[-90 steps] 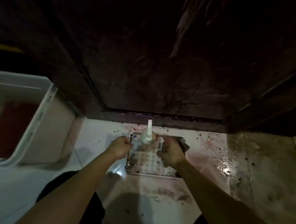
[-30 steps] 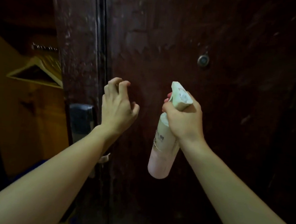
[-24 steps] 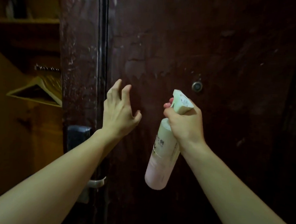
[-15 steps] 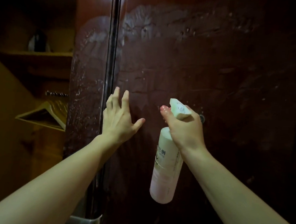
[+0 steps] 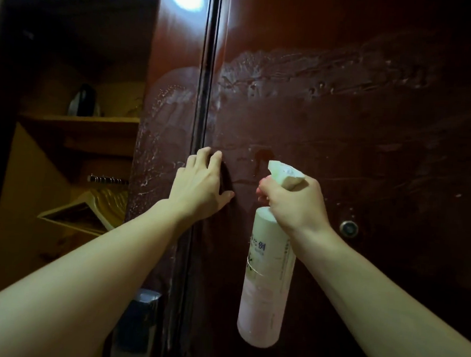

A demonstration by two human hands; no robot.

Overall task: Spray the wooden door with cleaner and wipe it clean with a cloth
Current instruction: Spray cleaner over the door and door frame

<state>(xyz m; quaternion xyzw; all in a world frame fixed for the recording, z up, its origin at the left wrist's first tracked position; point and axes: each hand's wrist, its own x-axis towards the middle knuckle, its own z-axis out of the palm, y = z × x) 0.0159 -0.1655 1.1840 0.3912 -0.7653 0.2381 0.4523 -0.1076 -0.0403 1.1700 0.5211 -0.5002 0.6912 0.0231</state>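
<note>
Nozzle direction governs the coming spray: the spray bottle (image 5: 267,277) hangs in the right hand (image 5: 293,201) with its long axis near vertical, base tilted slightly toward the near left, and its white trigger head (image 5: 283,171) points up and left at the wooden door (image 5: 355,147). The door panel lies directly beyond the nozzle, close to it — the target surface fills the whole centre and right of the view. A dark wet spot (image 5: 263,154) sits on the panel just above the nozzle tip.

Right hand state: closed around the bottle neck, with a finger forward at the trigger. Whether the trigger is pressed cannot be told.

Left hand (image 5: 201,184) state: open and empty, palm toward the door, fingertips resting at the vertical seam (image 5: 206,93) where the panel meets the left frame strip. It lies just left of the nozzle, and both hands are about equally close to the door.

White streaky residue (image 5: 304,69) runs in a band across the upper panel, well above both hands, and continues onto the frame strip.

Count — one spray bottle, one door, two hands, one peephole (image 5: 349,229) right of the right wrist. No cloth is visible. One open shelf unit (image 5: 80,119) stands far left, with one dark object on the shelf.

Judgement: the spraying step is in hand; wiping cannot begin until a cloth is fetched.
</note>
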